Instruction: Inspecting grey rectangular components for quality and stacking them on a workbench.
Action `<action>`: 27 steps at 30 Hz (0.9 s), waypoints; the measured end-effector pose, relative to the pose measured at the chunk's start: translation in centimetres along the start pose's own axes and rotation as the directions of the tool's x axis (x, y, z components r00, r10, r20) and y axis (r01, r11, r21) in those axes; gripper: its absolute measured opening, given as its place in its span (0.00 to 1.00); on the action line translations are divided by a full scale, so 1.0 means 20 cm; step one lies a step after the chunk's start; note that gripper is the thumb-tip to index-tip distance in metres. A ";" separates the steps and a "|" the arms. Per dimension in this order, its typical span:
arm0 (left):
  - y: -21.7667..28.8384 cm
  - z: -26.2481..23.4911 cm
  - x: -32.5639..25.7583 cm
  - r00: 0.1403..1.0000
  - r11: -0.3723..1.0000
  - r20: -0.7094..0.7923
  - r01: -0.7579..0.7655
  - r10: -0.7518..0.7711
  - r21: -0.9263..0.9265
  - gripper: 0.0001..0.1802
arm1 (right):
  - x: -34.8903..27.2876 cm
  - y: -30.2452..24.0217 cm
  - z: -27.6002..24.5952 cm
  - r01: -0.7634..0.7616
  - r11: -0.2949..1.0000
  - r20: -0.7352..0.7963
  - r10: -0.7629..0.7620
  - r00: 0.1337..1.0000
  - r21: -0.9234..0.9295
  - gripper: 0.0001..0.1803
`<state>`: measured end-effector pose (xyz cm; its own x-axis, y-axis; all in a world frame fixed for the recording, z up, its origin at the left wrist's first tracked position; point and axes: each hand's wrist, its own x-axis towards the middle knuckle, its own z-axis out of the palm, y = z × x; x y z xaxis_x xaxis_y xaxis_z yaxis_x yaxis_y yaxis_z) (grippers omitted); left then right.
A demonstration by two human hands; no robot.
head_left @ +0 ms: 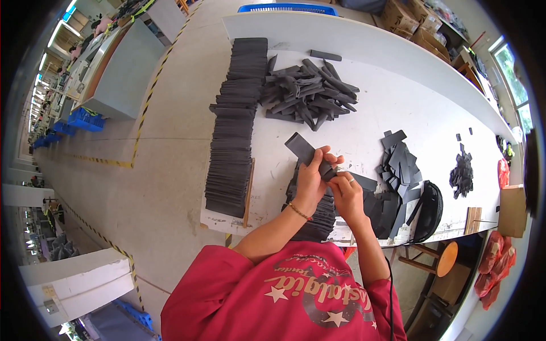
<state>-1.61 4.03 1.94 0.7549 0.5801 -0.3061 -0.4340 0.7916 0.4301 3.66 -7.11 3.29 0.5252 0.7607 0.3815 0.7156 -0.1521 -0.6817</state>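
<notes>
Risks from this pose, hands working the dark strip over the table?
1. Both hands, left hand and right hand, pinch one dark strip above the stack; a slip may drop it there.
2. The tall row of sheets sits at the table edge; a nudge might topple it.

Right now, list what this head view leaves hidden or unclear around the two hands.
- Near end of the dark strip: covered by the left hand and right hand.
- The grip itself: fingers overlap, so contact points are unclear.
- Dark stack under the hands: mostly hidden by forearms.
- Small black pieces far right: too small to tell apart.
</notes>
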 end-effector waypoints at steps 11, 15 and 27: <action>0.16 0.01 0.08 0.999 0.998 -0.034 -0.028 0.031 0.063 0.16 | -0.03 -0.01 0.00 0.006 1.000 -0.002 -0.006 1.000 -0.016 0.06; 0.18 -0.01 0.11 0.999 0.995 -0.030 -0.027 0.030 0.097 0.16 | -0.03 -0.05 0.03 0.018 0.999 -0.029 -0.019 0.999 -0.029 0.07; 0.17 -0.01 0.10 0.998 0.995 -0.046 -0.041 0.045 0.088 0.17 | -0.05 -0.02 0.01 -0.010 1.000 -0.030 0.010 0.999 -0.001 0.07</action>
<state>-1.65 8.02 2.63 0.7112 0.6233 -0.3251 -0.4196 0.7474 0.5151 2.81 -7.68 3.04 0.5456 0.7398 0.3937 0.7111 -0.1601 -0.6847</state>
